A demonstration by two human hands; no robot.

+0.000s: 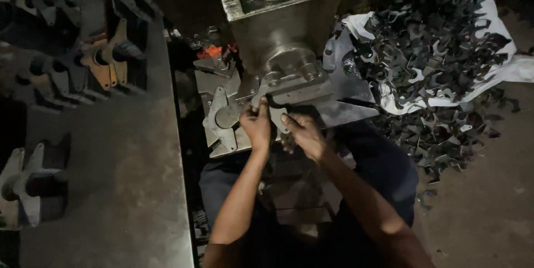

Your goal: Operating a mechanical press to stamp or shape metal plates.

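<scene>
Seated press work, seen from above. Steel bench at left, carrying stacked brackets. Press machine at far centre, its fixture plate below. Heap of dark stamped blanks on a white sheet, far right. Left hand and right hand, both pinched closed on one flat metal blank, just below the press head. Judgement: seat the blank flush and square, fingertips at its near edge.
</scene>
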